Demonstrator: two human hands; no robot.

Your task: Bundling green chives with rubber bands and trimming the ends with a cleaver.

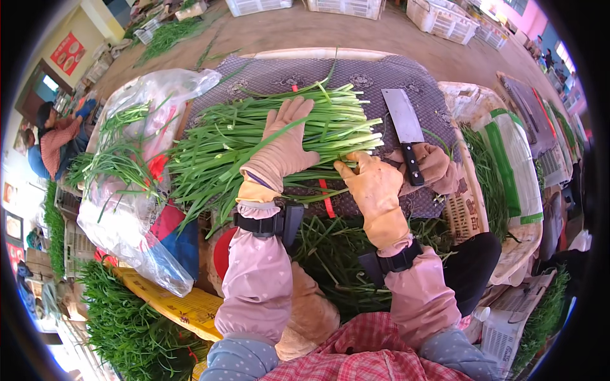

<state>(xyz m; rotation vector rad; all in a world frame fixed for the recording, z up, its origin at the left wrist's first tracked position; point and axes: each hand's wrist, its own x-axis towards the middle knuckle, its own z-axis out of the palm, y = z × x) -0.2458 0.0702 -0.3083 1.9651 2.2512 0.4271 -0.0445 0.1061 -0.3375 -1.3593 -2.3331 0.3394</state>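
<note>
A thick bundle of garlic chives [228,138] lies across a dark patterned cloth [362,71], pale stem ends to the right. My left hand [286,138], in a tan glove, rests flat on the stalks, thumb spread to the right. At the lower stem ends is my right hand [374,188] in a yellowish glove, its thumb and forefinger touching the stalks; whether they pinch any is hidden. A red strip [327,200] runs beneath the bundle and shows at both sides. Right of the bundle lies a cleaver [402,116], its black handle on a crumpled brown cloth [433,166].
Left, loose chives [124,166] lie on clear plastic [119,228]. More chives [333,257] are below the work surface. A yellow crate [167,300] stands lower left, a white-and-green sack [510,162] at right. Another person [59,138] works at far left.
</note>
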